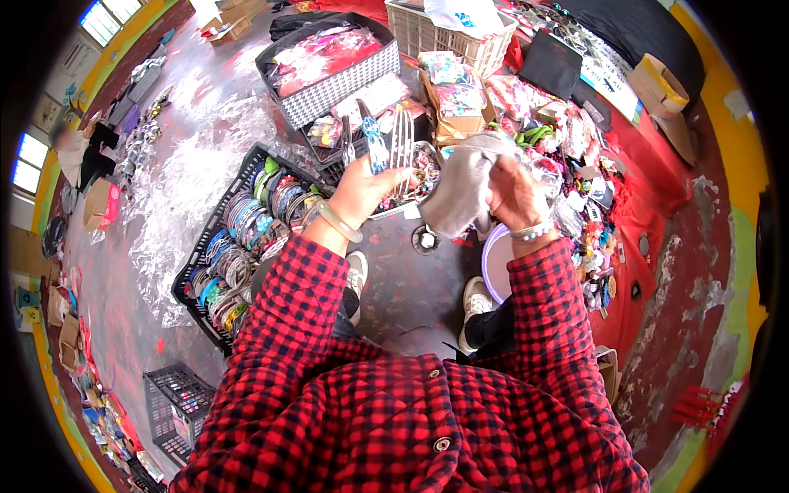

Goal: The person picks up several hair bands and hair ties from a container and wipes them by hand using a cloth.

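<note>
In front of me my left hand is closed round several slim, shiny bands, silver and blue, which stick up past its fingers. Their exact kind is hard to make out. A soft grey cloth hangs from my right hand, its fingers pinched on the cloth's right side. The cloth and the bands are apart. Left of my left forearm, a black plastic crate holds rows of colourful hoop-shaped bands. Behind my hands is a tray of small beaded trinkets, partly hidden by the cloth.
A patterned bin of wrapped goods, a cardboard box and a cream basket stand ahead. Accessories cover red cloth at the right. A purple-rimmed basin sits by my right foot. Clear plastic sheeting lies leftward; another black crate is lower left.
</note>
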`<state>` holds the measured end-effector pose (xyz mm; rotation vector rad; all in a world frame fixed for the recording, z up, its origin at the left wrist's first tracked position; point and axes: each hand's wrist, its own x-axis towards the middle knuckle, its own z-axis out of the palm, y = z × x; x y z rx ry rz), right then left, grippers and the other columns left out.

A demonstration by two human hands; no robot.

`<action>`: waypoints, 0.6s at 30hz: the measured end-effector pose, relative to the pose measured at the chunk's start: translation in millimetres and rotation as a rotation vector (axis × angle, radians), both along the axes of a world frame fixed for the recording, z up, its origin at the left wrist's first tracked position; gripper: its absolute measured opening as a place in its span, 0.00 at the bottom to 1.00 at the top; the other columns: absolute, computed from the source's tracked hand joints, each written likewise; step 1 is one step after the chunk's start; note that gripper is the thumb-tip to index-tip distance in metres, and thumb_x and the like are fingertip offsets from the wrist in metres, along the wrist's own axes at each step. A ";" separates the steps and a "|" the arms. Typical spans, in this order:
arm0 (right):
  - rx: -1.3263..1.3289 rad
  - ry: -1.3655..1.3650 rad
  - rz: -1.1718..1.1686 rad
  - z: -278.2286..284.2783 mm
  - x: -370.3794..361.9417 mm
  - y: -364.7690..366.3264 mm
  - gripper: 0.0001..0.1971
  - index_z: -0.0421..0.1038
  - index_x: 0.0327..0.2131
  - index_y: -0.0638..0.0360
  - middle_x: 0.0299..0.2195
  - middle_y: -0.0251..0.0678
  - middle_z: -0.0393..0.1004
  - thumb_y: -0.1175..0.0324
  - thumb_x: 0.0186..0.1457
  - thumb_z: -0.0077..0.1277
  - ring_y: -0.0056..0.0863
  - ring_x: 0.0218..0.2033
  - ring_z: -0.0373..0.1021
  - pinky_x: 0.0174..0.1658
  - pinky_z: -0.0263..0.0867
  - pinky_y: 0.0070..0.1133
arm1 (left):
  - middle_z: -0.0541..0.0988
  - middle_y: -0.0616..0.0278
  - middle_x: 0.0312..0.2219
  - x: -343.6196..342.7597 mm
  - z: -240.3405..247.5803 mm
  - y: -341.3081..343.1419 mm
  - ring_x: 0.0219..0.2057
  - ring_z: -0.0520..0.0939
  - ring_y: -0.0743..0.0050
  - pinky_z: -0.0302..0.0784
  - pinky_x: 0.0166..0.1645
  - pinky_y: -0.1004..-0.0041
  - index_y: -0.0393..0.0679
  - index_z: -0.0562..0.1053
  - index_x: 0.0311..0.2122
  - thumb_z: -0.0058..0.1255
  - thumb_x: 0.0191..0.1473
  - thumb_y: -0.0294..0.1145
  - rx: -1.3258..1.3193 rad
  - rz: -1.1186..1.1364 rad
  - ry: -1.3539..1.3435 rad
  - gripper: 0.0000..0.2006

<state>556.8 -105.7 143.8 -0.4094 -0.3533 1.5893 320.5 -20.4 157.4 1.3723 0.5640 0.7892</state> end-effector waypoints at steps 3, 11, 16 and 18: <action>0.070 -0.159 0.075 6.3 -19.9 -5.5 0.13 0.61 0.41 0.69 0.36 0.39 0.69 0.74 0.51 0.43 0.28 0.34 0.69 0.35 0.68 0.21 | 0.76 0.66 0.26 10.6 -20.3 -7.3 0.28 0.74 0.82 0.69 0.35 0.80 0.37 0.72 0.34 0.46 0.49 0.23 0.136 0.014 0.092 0.07; -0.028 -0.393 0.033 -17.2 -39.4 -3.7 0.10 0.67 0.38 0.62 0.32 0.32 0.72 0.74 0.50 0.47 0.22 0.31 0.69 0.37 0.65 0.20 | 0.74 0.50 0.21 18.7 -14.0 -23.7 0.25 0.76 0.53 0.69 0.30 0.68 0.42 0.72 0.28 0.46 0.44 0.29 0.469 -0.068 0.448 0.05; -0.017 -0.225 -0.118 -8.4 -58.2 -9.3 0.09 0.68 0.36 0.62 0.32 0.34 0.72 0.70 0.51 0.46 0.24 0.32 0.69 0.38 0.64 0.22 | 0.74 0.51 0.22 17.3 -6.0 -27.8 0.25 0.76 0.51 0.69 0.30 0.65 0.43 0.72 0.29 0.45 0.43 0.31 0.428 -0.180 0.515 0.07; -0.127 -0.182 -0.176 -11.7 -58.8 -10.0 0.10 0.67 0.38 0.61 0.33 0.35 0.72 0.69 0.52 0.45 0.27 0.34 0.68 0.41 0.64 0.25 | 0.74 0.50 0.23 17.8 -7.0 -25.8 0.26 0.75 0.50 0.69 0.30 0.64 0.44 0.72 0.30 0.45 0.43 0.31 0.572 -0.203 0.576 0.08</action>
